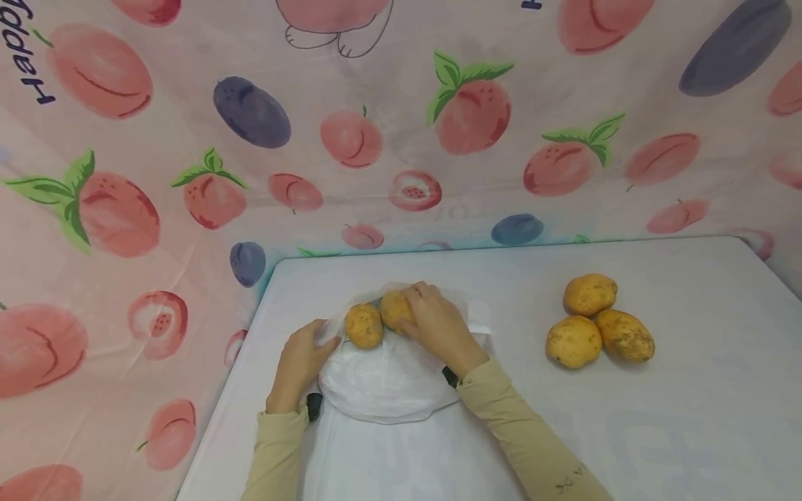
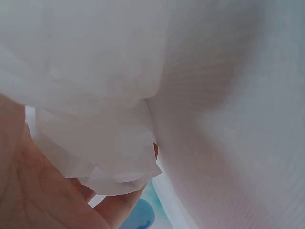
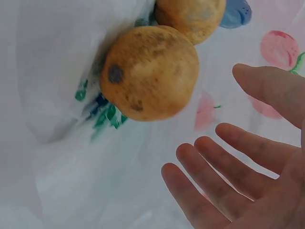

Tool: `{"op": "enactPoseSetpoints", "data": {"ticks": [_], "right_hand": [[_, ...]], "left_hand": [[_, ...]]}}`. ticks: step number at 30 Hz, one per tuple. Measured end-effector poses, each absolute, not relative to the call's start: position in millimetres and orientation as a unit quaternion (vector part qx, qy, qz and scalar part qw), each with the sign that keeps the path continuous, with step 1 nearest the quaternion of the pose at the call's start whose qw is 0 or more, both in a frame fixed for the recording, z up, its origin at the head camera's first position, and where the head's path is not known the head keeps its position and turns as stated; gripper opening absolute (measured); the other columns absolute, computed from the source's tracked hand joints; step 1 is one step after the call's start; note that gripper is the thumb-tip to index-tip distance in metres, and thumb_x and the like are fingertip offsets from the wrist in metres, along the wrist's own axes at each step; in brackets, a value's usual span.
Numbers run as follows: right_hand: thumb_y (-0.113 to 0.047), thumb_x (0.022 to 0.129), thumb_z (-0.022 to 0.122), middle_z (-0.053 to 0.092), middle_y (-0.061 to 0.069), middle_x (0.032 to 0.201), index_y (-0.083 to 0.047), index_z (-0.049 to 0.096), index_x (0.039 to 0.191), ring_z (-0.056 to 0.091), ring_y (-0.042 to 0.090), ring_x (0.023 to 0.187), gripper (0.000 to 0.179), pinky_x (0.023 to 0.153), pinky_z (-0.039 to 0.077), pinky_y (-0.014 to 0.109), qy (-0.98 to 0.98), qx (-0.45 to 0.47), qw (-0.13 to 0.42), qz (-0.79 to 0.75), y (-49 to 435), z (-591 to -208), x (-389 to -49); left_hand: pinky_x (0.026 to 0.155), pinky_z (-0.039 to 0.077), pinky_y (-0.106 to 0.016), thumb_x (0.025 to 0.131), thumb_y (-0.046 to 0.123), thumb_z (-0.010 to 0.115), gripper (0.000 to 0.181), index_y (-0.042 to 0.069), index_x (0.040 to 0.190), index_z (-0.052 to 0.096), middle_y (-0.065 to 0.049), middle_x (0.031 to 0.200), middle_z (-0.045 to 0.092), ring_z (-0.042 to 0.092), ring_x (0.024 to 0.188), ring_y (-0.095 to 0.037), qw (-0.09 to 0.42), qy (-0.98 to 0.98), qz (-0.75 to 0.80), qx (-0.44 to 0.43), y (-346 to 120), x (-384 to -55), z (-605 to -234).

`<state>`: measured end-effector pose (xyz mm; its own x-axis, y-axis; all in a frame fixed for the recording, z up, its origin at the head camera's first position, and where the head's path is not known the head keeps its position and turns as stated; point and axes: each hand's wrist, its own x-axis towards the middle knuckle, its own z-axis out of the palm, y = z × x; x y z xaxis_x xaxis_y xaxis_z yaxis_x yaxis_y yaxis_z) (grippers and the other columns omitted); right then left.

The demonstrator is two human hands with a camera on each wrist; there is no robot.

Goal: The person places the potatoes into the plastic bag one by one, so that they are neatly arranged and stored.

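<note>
A white plastic bag (image 1: 388, 390) with some green and blue print lies on the table. Two potatoes, one on the left (image 1: 364, 326) and one on the right (image 1: 393, 310), sit at its far side; whether they are inside its mouth I cannot tell. My left hand (image 1: 299, 363) grips the bag's left edge, its fingers around the thin plastic (image 2: 105, 148) in the left wrist view. Over the right potato is my right hand (image 1: 438, 323). In the right wrist view its fingers are spread and relaxed, apart from the nearer potato (image 3: 150, 74).
Three more potatoes (image 1: 574, 342) lie touching in a cluster on the right of the white table (image 1: 689, 417). Behind the table hangs a fruit-patterned cloth (image 1: 376, 76), which also spreads along the left side.
</note>
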<state>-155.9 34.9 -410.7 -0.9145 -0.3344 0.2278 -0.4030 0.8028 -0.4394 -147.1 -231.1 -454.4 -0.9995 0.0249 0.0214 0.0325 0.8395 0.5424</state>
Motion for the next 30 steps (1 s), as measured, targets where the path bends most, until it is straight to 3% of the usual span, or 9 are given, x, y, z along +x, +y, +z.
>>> {"op": "enactPoseSetpoints", "data": {"ticks": [15,30], "right_hand": [[-0.02,0.087,0.077,0.062,0.013,0.125,0.0,0.061,0.128,0.06,0.026,0.113,0.048,0.093,0.055,0.036,-0.949,0.219,0.09,0.208,58,-395,-141],[-0.019,0.086,0.078,0.06,0.013,0.129,0.0,0.059,0.131,0.058,0.027,0.118,0.052,0.093,0.056,0.038,-0.947,0.23,0.114,0.195,85,-385,-126]], "left_hand": [[0.106,0.042,-0.057,0.091,0.026,0.07,0.053,-0.005,0.133,0.057,-0.026,0.133,0.06,0.054,0.126,-0.045,0.016,-0.959,-0.283,-0.016,-231,-146,-454],[0.106,0.043,-0.056,0.091,0.027,0.07,0.053,-0.004,0.132,0.058,-0.025,0.132,0.061,0.055,0.126,-0.043,0.016,-0.958,-0.285,-0.018,-231,-147,-455]]}}
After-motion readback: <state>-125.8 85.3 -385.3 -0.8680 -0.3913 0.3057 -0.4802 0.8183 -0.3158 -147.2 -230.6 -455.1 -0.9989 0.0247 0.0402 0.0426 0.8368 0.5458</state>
